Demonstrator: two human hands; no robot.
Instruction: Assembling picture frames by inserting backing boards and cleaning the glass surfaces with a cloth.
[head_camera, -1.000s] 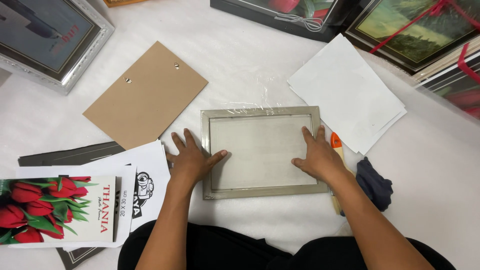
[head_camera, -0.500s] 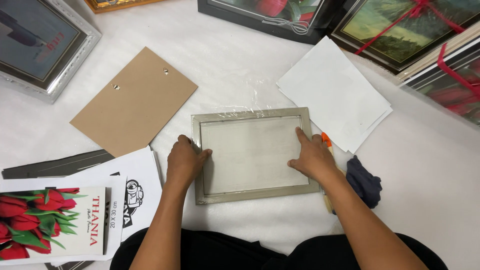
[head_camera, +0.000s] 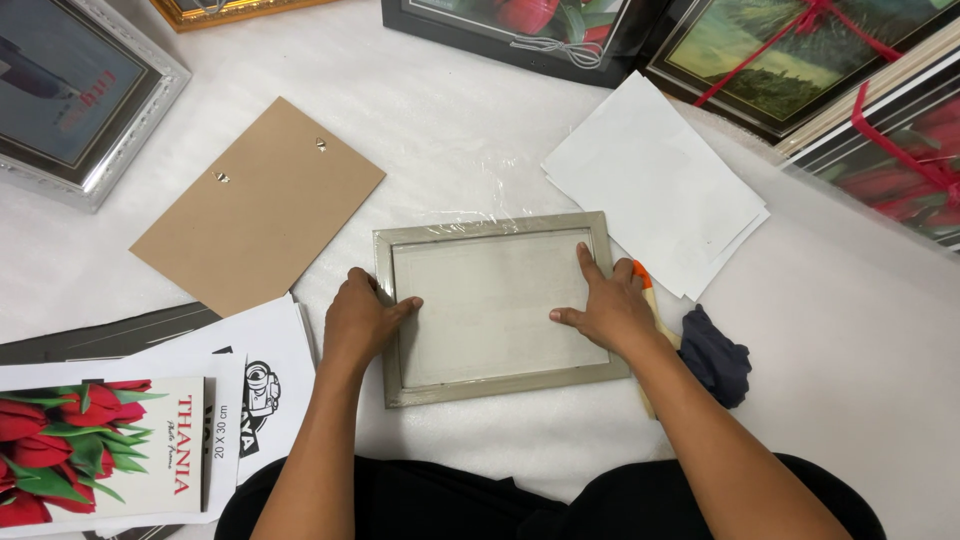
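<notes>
A small silver-grey picture frame lies flat on a white sheet, with a pale glass pane inside it. My left hand rests on the frame's left edge, thumb reaching onto the glass. My right hand lies flat on the right side of the pane, fingers spread, index finger pointing up along the frame's inner edge. Neither hand lifts anything.
A brown backing board lies at the upper left, a stack of white paper at the upper right. A dark cloth and an orange-tipped tool sit beside my right wrist. Printed sheets with red tulips lie lower left; framed pictures line the far edge.
My left hand has slid from the glass to the frame's left edge. My right hand has shifted slightly on the right side. The view moved a little.
</notes>
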